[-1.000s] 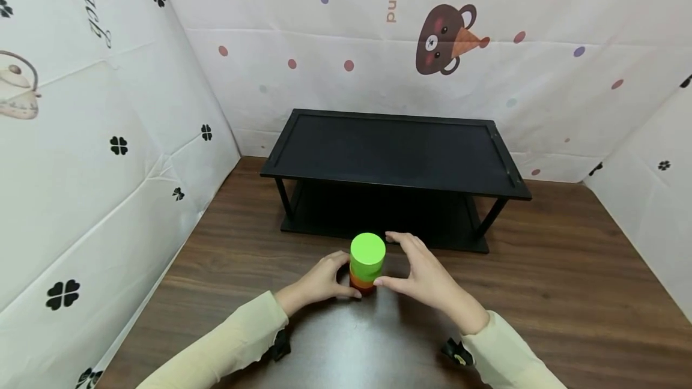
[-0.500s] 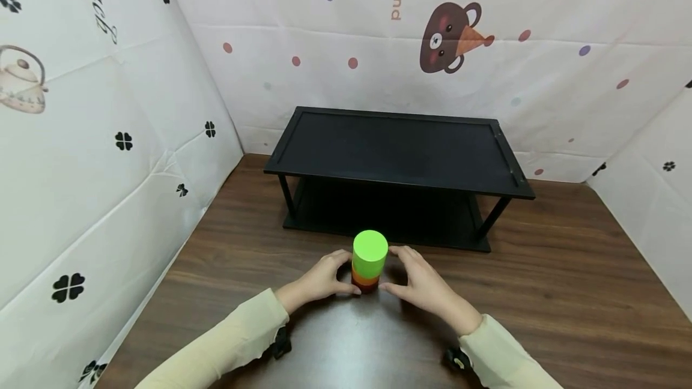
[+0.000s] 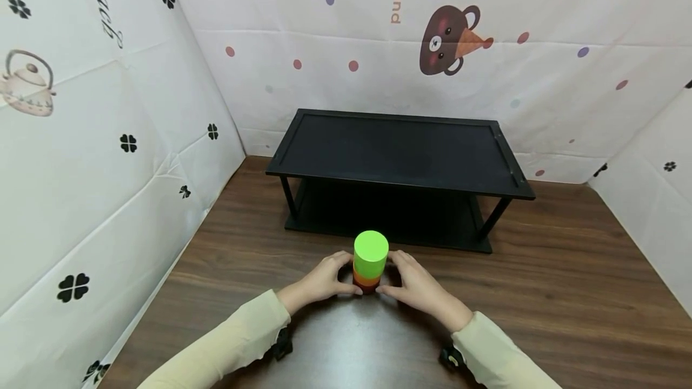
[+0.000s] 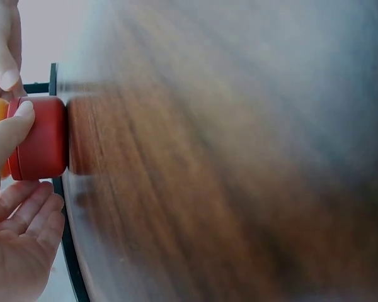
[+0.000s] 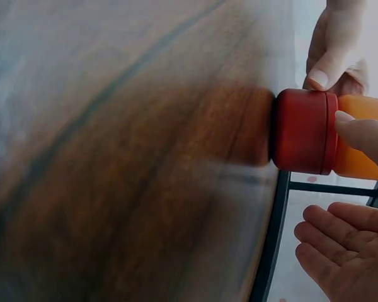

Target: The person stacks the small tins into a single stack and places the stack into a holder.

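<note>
A stack of round lidded jars stands upright on the table: a green jar on top, an orange jar in the middle, a red jar at the bottom. My left hand holds the lower stack from the left, its thumb on the red jar's side near the seam and its fingers behind. On the right, my right hand is spread around the stack. Its thumb lies along the red and orange joint in the right wrist view, while its long fingers extend behind, a gap showing below the jar.
Just behind the stack stands a black two-tier shelf on the brown wood table. White printed sheets close off the back and both sides.
My right hand has come in from the right, its fingers and thumb now close around the stack. The left hand stays at the stack, which remains upright; the head view has shifted slightly.
</note>
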Motion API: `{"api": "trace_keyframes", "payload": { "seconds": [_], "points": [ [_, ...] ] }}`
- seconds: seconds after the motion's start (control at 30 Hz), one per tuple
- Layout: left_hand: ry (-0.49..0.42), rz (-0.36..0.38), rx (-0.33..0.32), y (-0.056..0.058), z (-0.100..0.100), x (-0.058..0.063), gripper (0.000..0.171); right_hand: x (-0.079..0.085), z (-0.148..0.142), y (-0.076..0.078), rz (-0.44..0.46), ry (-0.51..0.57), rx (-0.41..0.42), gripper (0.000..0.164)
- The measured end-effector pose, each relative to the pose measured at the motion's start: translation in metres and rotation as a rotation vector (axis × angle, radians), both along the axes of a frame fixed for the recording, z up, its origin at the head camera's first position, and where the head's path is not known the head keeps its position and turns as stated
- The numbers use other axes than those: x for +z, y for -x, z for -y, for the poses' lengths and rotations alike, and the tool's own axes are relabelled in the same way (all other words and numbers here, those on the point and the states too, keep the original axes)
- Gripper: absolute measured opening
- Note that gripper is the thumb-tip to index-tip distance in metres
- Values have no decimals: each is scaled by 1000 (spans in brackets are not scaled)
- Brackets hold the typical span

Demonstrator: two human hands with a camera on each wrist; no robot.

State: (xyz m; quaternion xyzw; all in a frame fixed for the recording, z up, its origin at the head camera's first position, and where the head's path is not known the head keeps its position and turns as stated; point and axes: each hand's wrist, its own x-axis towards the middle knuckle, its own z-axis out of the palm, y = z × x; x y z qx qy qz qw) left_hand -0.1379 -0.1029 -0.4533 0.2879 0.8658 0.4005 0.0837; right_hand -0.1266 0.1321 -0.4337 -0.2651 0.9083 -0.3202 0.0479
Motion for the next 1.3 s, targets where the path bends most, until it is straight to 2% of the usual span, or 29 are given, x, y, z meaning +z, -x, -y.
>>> {"api": "trace_keyframes", "payload": {
  "seconds": [0.43, 0.6, 0.8, 1.1, 1.3],
  "points": [
    [8, 17, 3, 2, 0, -2, 50, -4, 5, 3, 8, -4, 32, 60],
    [-1, -1, -1, 2, 0, -2, 50, -6, 5, 6, 11, 20, 67, 59],
    [4, 28, 0, 3, 0, -4, 48, -10, 7, 8, 30, 26, 95, 57],
    [-31, 16, -17, 4, 0, -5, 47, -8, 8, 5, 54, 1, 70, 52],
    [-23, 40, -22, 4, -2, -3, 48, -6, 7, 3, 48, -8, 66, 49]
  ]
}}
